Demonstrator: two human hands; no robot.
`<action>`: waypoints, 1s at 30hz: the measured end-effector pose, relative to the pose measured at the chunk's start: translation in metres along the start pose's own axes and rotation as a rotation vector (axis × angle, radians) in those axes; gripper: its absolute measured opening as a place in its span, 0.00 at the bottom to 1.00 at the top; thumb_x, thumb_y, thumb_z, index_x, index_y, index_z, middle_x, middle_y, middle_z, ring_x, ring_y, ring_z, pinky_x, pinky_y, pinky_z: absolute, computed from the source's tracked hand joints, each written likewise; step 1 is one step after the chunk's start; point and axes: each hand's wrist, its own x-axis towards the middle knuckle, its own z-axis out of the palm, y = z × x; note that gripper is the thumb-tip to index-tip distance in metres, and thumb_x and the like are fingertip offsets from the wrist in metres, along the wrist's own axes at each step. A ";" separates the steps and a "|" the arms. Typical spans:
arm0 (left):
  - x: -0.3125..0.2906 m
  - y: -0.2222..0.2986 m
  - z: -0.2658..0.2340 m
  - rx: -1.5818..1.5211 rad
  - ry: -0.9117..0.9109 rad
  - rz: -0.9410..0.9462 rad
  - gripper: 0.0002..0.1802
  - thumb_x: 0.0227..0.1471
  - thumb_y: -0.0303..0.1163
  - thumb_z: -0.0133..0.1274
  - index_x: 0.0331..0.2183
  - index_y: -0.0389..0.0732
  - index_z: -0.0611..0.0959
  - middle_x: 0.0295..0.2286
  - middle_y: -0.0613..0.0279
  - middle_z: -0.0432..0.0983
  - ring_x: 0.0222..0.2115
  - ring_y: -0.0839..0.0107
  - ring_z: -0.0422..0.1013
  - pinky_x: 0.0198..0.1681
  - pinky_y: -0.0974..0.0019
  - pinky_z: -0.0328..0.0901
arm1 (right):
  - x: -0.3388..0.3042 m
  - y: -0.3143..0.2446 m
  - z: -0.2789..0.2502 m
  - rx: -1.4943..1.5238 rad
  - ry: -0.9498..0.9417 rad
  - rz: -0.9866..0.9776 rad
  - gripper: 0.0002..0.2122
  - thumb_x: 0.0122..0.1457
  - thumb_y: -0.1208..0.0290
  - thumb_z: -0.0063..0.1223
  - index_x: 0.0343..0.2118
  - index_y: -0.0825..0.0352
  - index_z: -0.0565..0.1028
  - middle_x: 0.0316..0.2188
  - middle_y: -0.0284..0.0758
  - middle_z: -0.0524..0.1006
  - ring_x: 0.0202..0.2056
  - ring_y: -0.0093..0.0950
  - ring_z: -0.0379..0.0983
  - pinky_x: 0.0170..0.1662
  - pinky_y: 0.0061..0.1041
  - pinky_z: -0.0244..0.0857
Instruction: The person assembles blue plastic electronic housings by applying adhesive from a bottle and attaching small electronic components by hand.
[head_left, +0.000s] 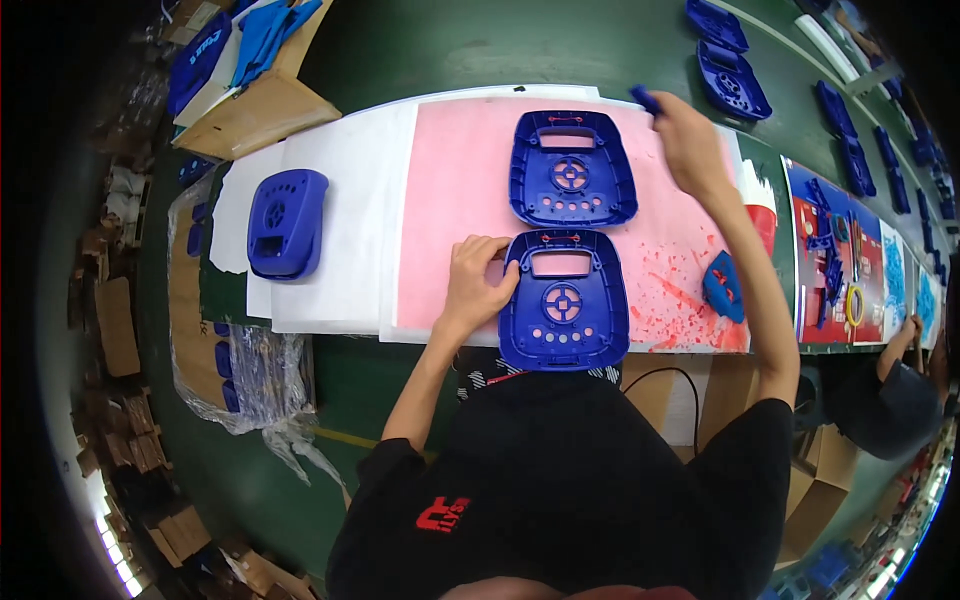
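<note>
At the near edge of the pink sheet (pixel 440 200) we find the near blue shell (pixel 603 312), open side up. Our left hand (pixel 478 283) rests against its far left rim, thumb and fingers curled with a gap between; whether they pinch the wall, we cannot tell. Just beyond lies the far blue shell (pixel 610 185), likewise open side up and untouched. At far right our right hand (pixel 688 145) is raised above the sheet's edge, fingers closed about a small blue piece (pixel 646 99). We judge the step in hand to be bringing that piece to the shells; the next move calls for a steady shell and careful alignment.
</note>
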 end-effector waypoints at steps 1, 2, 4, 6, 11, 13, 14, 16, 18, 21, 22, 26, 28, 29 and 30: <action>0.001 0.003 -0.001 0.016 -0.016 -0.003 0.15 0.42 0.28 0.61 0.37 0.36 0.83 0.29 0.57 0.78 0.33 0.62 0.72 0.43 0.61 0.61 | 0.005 -0.008 0.014 0.002 0.018 -0.095 0.16 0.56 0.77 0.48 0.48 0.70 0.72 0.36 0.50 0.77 0.39 0.48 0.74 0.43 0.42 0.67; 0.005 0.004 0.001 0.025 -0.033 0.000 0.15 0.42 0.27 0.61 0.37 0.36 0.83 0.29 0.57 0.78 0.33 0.62 0.72 0.43 0.61 0.62 | 0.009 -0.010 0.027 -0.004 0.037 -0.187 0.17 0.55 0.77 0.48 0.49 0.70 0.72 0.37 0.49 0.76 0.40 0.47 0.74 0.44 0.41 0.68; 0.010 0.006 0.003 0.022 -0.037 0.021 0.14 0.42 0.28 0.60 0.36 0.36 0.83 0.29 0.58 0.78 0.33 0.63 0.72 0.43 0.62 0.60 | 0.014 -0.011 0.052 -0.084 0.023 -0.336 0.18 0.58 0.80 0.47 0.53 0.72 0.71 0.40 0.47 0.74 0.43 0.44 0.72 0.46 0.39 0.66; 0.011 0.006 0.004 0.023 -0.048 0.029 0.13 0.42 0.29 0.60 0.35 0.37 0.83 0.28 0.59 0.78 0.33 0.64 0.71 0.43 0.62 0.59 | 0.019 -0.005 0.072 -0.082 -0.046 -0.338 0.19 0.56 0.80 0.49 0.53 0.70 0.71 0.44 0.46 0.74 0.45 0.43 0.71 0.48 0.38 0.66; 0.019 0.006 0.013 -0.020 -0.085 0.065 0.13 0.42 0.30 0.60 0.35 0.38 0.83 0.28 0.61 0.78 0.32 0.65 0.71 0.43 0.61 0.58 | 0.029 0.012 0.104 -0.155 -0.049 -0.439 0.19 0.55 0.79 0.51 0.52 0.69 0.73 0.45 0.41 0.77 0.44 0.42 0.72 0.49 0.36 0.68; 0.018 0.004 0.014 -0.034 -0.081 0.053 0.13 0.42 0.30 0.60 0.35 0.38 0.83 0.28 0.62 0.77 0.32 0.65 0.71 0.43 0.62 0.58 | 0.030 0.018 0.112 -0.141 -0.049 -0.438 0.19 0.55 0.79 0.51 0.51 0.69 0.74 0.44 0.41 0.77 0.43 0.41 0.73 0.48 0.36 0.69; 0.017 0.003 0.014 -0.048 -0.076 0.049 0.13 0.42 0.30 0.60 0.35 0.38 0.83 0.28 0.62 0.77 0.32 0.65 0.71 0.43 0.62 0.58 | 0.031 0.019 0.114 -0.137 -0.040 -0.448 0.17 0.55 0.78 0.53 0.49 0.68 0.75 0.44 0.40 0.78 0.43 0.41 0.73 0.48 0.36 0.69; 0.016 0.002 0.013 -0.051 -0.081 0.042 0.13 0.42 0.29 0.61 0.35 0.37 0.83 0.28 0.61 0.77 0.32 0.65 0.71 0.43 0.63 0.58 | 0.032 0.018 0.116 -0.129 -0.040 -0.459 0.16 0.54 0.77 0.54 0.48 0.68 0.77 0.43 0.39 0.79 0.42 0.40 0.74 0.47 0.37 0.69; 0.018 0.002 0.012 -0.057 -0.085 0.039 0.14 0.43 0.28 0.61 0.35 0.36 0.83 0.28 0.59 0.77 0.32 0.65 0.71 0.43 0.64 0.58 | 0.029 0.017 0.117 -0.107 -0.042 -0.422 0.15 0.53 0.75 0.55 0.46 0.66 0.78 0.41 0.39 0.79 0.44 0.38 0.75 0.47 0.36 0.70; 0.018 0.002 0.012 -0.053 -0.085 0.056 0.14 0.43 0.28 0.61 0.35 0.36 0.83 0.28 0.59 0.77 0.32 0.65 0.71 0.42 0.64 0.58 | 0.028 0.017 0.113 -0.053 -0.022 -0.436 0.16 0.52 0.75 0.56 0.46 0.65 0.78 0.42 0.38 0.80 0.43 0.38 0.75 0.47 0.36 0.71; 0.017 0.001 0.013 -0.057 -0.086 0.061 0.14 0.43 0.28 0.61 0.35 0.36 0.83 0.28 0.59 0.77 0.32 0.65 0.70 0.42 0.63 0.58 | 0.028 0.017 0.115 -0.054 -0.028 -0.433 0.16 0.52 0.75 0.56 0.46 0.65 0.78 0.42 0.38 0.80 0.43 0.38 0.75 0.47 0.36 0.71; 0.017 0.000 0.011 -0.060 -0.089 0.063 0.14 0.43 0.29 0.61 0.35 0.36 0.83 0.28 0.60 0.78 0.31 0.65 0.70 0.42 0.63 0.58 | 0.027 0.015 0.116 -0.032 -0.005 -0.417 0.15 0.54 0.76 0.56 0.46 0.66 0.80 0.42 0.39 0.80 0.42 0.40 0.77 0.46 0.35 0.72; 0.016 -0.002 0.010 -0.053 -0.091 0.055 0.14 0.43 0.29 0.61 0.35 0.36 0.83 0.28 0.60 0.78 0.31 0.65 0.70 0.42 0.63 0.58 | 0.028 0.015 0.117 -0.009 -0.020 -0.404 0.14 0.55 0.76 0.57 0.45 0.67 0.80 0.42 0.41 0.80 0.42 0.41 0.77 0.45 0.33 0.72; 0.016 -0.003 0.010 -0.043 -0.090 0.056 0.14 0.43 0.30 0.61 0.35 0.36 0.83 0.28 0.60 0.78 0.31 0.65 0.70 0.42 0.63 0.57 | 0.029 0.017 0.117 0.080 -0.052 -0.360 0.13 0.55 0.77 0.57 0.45 0.67 0.80 0.42 0.41 0.80 0.42 0.40 0.78 0.46 0.32 0.72; 0.018 -0.003 0.012 -0.042 -0.091 0.045 0.14 0.43 0.30 0.61 0.35 0.36 0.83 0.28 0.60 0.78 0.31 0.65 0.70 0.42 0.63 0.57 | 0.031 0.020 0.116 0.170 -0.085 -0.316 0.13 0.56 0.78 0.57 0.45 0.68 0.81 0.42 0.41 0.80 0.42 0.39 0.78 0.46 0.31 0.72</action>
